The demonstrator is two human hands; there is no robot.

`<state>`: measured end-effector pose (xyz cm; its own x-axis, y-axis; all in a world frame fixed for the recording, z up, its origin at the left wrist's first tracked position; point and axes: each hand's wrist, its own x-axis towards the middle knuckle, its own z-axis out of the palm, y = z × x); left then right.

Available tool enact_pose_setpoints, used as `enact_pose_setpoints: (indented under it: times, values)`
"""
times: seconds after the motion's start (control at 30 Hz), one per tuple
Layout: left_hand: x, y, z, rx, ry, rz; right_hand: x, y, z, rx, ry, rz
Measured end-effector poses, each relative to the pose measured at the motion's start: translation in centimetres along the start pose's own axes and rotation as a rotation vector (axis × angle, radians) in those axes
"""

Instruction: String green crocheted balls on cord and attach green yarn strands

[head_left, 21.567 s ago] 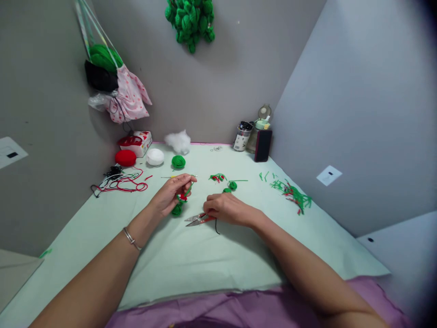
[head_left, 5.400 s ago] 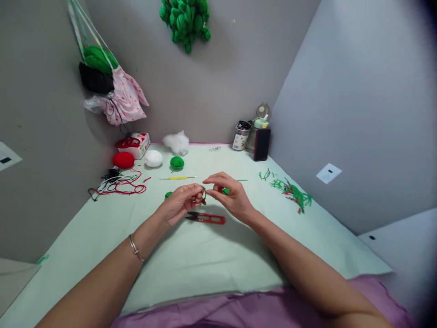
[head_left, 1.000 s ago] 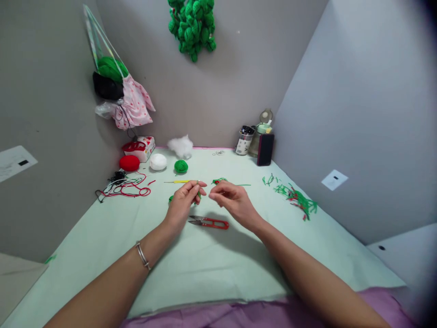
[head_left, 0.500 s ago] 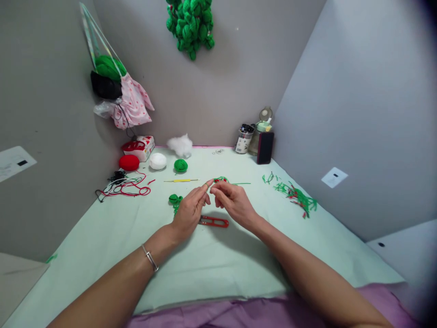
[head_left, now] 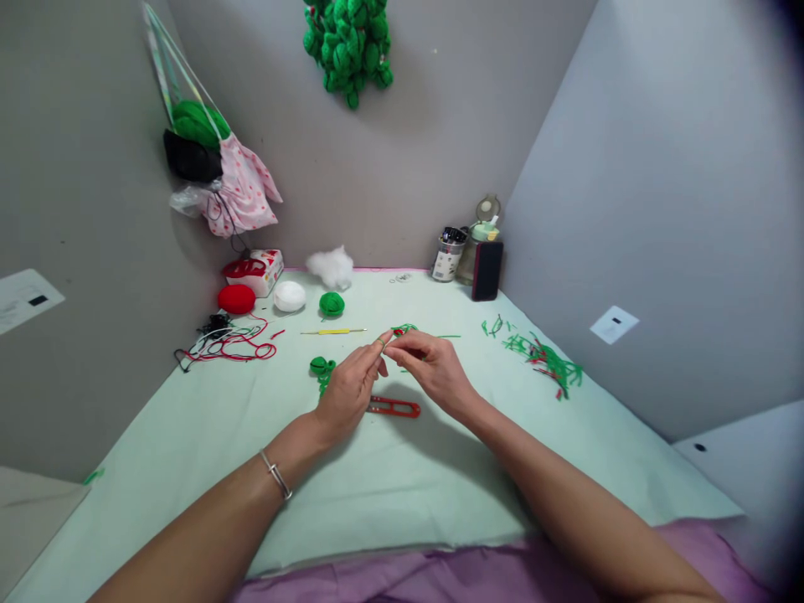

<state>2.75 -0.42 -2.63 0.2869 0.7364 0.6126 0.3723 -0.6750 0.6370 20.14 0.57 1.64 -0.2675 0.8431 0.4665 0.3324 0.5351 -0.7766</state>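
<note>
My left hand (head_left: 349, 385) has its fingers pressed together, with a thin strand of green yarn (head_left: 383, 344) showing at the index fingertip. Against it, my right hand (head_left: 433, 368) pinches thumb and index finger at the same strand; the exact hold is too small to see. Just behind the fingertips lies a red and green yarn piece (head_left: 402, 331), partly covered by my right hand. Red thread snips (head_left: 397, 408) lie below the hands, their blade end hidden by my left hand. Small green crocheted pieces (head_left: 320, 366) rest left of my left hand. A yellow crochet hook (head_left: 332, 332) lies beyond them.
Green (head_left: 332, 304), white (head_left: 290, 296) and red yarn balls (head_left: 236, 299) sit at the back left, near loose cords (head_left: 232, 343). White stuffing (head_left: 332, 268) is against the wall. Yarn scraps (head_left: 546, 362) lie right. A phone (head_left: 487, 271) and a can (head_left: 447, 255) stand at the back right.
My right fingertips have moved slightly left and now meet my left fingertips. The view has shifted a little; the things on the table have stayed put.
</note>
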Motion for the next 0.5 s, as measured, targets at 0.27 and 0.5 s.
enact_pose_setpoints:
  times: [0.27, 0.5]
  values:
    - [0.09, -0.03, -0.16, 0.029, -0.008, -0.028, 0.12, 0.25, 0.16, 0.062, -0.022, 0.068]
    - [0.03, 0.00, -0.21, 0.056, -0.018, -0.025, 0.07, -0.32, 0.07, 0.103, -0.053, 0.158]
